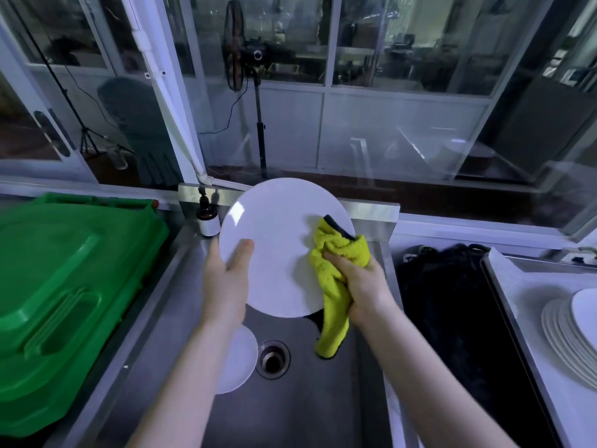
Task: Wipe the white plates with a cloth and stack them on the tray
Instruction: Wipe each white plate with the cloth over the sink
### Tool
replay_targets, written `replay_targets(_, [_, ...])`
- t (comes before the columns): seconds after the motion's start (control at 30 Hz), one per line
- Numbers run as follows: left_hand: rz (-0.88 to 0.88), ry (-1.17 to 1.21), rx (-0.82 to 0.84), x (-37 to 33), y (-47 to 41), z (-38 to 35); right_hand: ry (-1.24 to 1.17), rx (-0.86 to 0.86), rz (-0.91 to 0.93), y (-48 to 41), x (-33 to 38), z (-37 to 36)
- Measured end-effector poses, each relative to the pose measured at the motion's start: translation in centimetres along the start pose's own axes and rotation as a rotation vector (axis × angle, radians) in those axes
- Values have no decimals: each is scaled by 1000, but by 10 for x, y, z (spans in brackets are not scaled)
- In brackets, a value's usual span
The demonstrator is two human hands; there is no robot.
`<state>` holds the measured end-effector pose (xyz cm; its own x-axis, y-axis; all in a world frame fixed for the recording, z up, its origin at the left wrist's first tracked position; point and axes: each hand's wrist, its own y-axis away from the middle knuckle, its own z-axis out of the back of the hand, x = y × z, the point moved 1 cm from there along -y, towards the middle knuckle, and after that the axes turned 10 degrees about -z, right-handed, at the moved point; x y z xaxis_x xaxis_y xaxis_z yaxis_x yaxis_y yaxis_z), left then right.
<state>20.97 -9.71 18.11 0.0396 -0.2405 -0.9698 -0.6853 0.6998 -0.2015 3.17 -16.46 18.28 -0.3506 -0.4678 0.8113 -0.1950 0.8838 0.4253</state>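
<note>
Above the steel sink [307,402], the left hand [226,279] holds a white plate [277,247] by its left rim, with the face tilted toward the camera. The right hand [361,286] grips a bunched yellow cloth [336,270] against the plate's right side, and the cloth's tail hangs straight down. Stacked plates [565,331] lie on the tray [523,279] at far right.

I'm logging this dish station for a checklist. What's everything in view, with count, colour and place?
held plate: 1, white, tilted above the sink
cloth: 1, yellow-green, against held plate's right side
second plate: 1, white, in sink beside drain
plate stack: 1, white, on tray at right
tray: 1, pale, right counter
sink: 1, steel, centre
drain: 1, metal, sink floor
bottle: 1, brown, sink's back-left corner
bin: 1, green, left
fan: 1, black, behind glass
left hand: 1, holds held plate's left rim
right hand: 1, grips cloth
</note>
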Motion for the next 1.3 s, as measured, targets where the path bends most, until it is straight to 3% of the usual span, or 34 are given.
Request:
replay_targets(0.13, [-43,-182,419,-15,-21,21,545,280,112,-8,54,-1])
replay_targets(0.23, [-35,-237,481,-15,-17,20,858,407,150,-13,66,-12])
replay_targets(0.37, [-59,-127,304,-9,-9,21,571,361,125,-17,55,-5])
replay_targets(0.53, [94,88,-17,-2,-2,16,75,57,-41,-4,-13,-2])
replay_targets(0.6, [114,46,-35,3,-1,11,-62,-48,-104,3,-32,-6])
replay_targets(0.7, [74,-69,108,-2,-10,19,18,-3,-146,4,-18,-3])
replay_targets(0.83, [36,-299,559,-22,-37,32,466,317,-14,-2,28,2])
replay_targets(0.9, [73,-428,648,-26,-42,29,615,435,-22,-4,37,-2])
replay_targets(1.03, [30,-319,536,-30,-38,20,527,376,38,-10,38,-2])
replay_targets(1.2, [-9,-92,-78,-14,-10,13,67,6,-19,-15,9,3])
replay_targets(1.3, [97,-1,-125,1,23,-12,-195,-96,-136,-6,-27,-10])
